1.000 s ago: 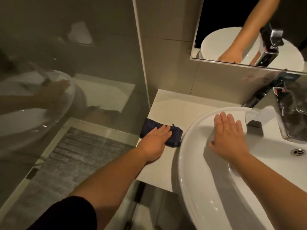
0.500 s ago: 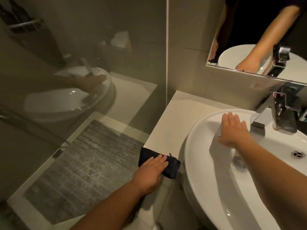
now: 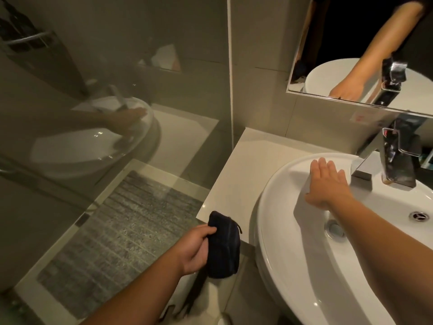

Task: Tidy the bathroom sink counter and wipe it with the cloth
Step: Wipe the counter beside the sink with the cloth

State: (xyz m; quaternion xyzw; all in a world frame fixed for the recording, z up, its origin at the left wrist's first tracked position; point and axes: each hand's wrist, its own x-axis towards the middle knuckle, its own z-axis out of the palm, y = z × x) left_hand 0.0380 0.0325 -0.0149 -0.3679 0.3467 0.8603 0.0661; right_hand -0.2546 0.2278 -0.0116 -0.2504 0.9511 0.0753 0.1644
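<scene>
Left hand [image 3: 195, 249] grips the dark cloth [image 3: 223, 246], fingers curled over its upper edge, thumb side hidden. Cloth is bunched and hangs upright at the front edge of the worktop [image 3: 236, 174], just left of the basin [image 3: 281, 242]; its top corner overlaps the worktop edge, the rest drops below it. Cannot tell whether cloth touches the worktop.

Right hand [image 3: 328, 184] lies flat and open, palm down, on the basin's back rim, fingers together and pointing away from me, gripping nothing. Tap [image 3: 389, 160] stands just right of my fingertips. Drain [image 3: 334, 228] sits in the bowl nearer me than that hand; overflow hole [image 3: 419, 216] to the drain's right.

Mirror [image 3: 351, 55] above the basin reflects my right arm and the tap. Glass panel [image 3: 117, 90] left of the basin carries a faint reflection of the same. Grey mat [image 3: 112, 231] on the floor beyond the glass.
</scene>
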